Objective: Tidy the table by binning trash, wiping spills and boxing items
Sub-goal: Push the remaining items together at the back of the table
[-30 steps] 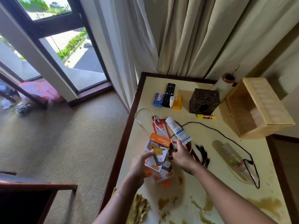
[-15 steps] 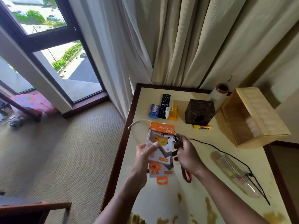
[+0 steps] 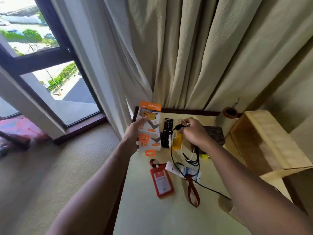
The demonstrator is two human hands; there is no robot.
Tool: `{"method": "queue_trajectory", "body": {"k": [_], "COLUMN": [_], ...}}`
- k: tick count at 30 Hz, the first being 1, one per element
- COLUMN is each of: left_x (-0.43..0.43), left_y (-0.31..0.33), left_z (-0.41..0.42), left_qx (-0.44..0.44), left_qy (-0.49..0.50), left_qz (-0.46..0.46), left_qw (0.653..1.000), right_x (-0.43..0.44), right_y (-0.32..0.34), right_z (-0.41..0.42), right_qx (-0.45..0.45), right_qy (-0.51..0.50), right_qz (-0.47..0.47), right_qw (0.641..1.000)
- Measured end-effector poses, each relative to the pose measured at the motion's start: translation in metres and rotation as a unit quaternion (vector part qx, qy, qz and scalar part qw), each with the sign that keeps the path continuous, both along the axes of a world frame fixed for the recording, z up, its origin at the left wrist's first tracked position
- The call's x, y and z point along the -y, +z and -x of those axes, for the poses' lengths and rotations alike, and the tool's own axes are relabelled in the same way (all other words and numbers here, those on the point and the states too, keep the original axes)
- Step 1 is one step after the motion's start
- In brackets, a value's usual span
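My left hand [image 3: 133,134] holds up several orange and white charger packs [image 3: 149,126] above the table's left edge. My right hand [image 3: 193,133] is lifted over the table [image 3: 152,209] and grips a bunch of cables [image 3: 189,153], black and white, that hang down from it. Below them lie a white tube [image 3: 179,170], a red card holder [image 3: 161,182] and its red lanyard [image 3: 193,192]. A wooden box [image 3: 264,143] lies on its side at the right, its opening facing the table's middle.
A black remote [image 3: 166,133] and an orange pack [image 3: 177,141] lie at the table's back, with a dark carved box [image 3: 215,134] behind my right hand. A yellow marker [image 3: 204,156] peeks out below my wrist. Curtains hang behind. Carpet and a window are at the left.
Both hands rose from the table: the left lifted the charger packs higher, the right pulled the cables up. The card holder and tube now lie uncovered. The view tilted up.
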State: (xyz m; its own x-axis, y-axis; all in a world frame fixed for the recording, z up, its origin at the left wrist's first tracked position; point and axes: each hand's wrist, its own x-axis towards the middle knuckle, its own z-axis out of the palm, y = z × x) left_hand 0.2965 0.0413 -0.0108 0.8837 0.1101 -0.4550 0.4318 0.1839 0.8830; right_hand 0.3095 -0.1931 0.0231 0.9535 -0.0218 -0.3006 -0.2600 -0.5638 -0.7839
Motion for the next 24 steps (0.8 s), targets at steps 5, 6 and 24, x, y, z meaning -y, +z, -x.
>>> {"method": "queue_trajectory", "body": {"k": [5,6,24], "left_x": [-0.009,-0.010,0.001], "left_y": [-0.028,-0.034,-0.064], "left_z": [-0.049,-0.055,-0.080], "left_qx": [-0.046,-0.054,0.032], "left_qy": [0.012,0.010,-0.035], "left_qz": [0.011,0.016,-0.354], "left_qw": [0.999,0.998,0.934], "right_x": [-0.016,-0.018,0.013], "right_y": [-0.014,-0.019,-0.071], "right_z": [-0.056,-0.065,0.064], "right_qx": [0.006,0.004,0.127], "right_qy": [-0.056,-0.066,0.053], "right_qz": [-0.008,-0.019,0.119], "right_qw": [0.998,0.998,0.983]}}
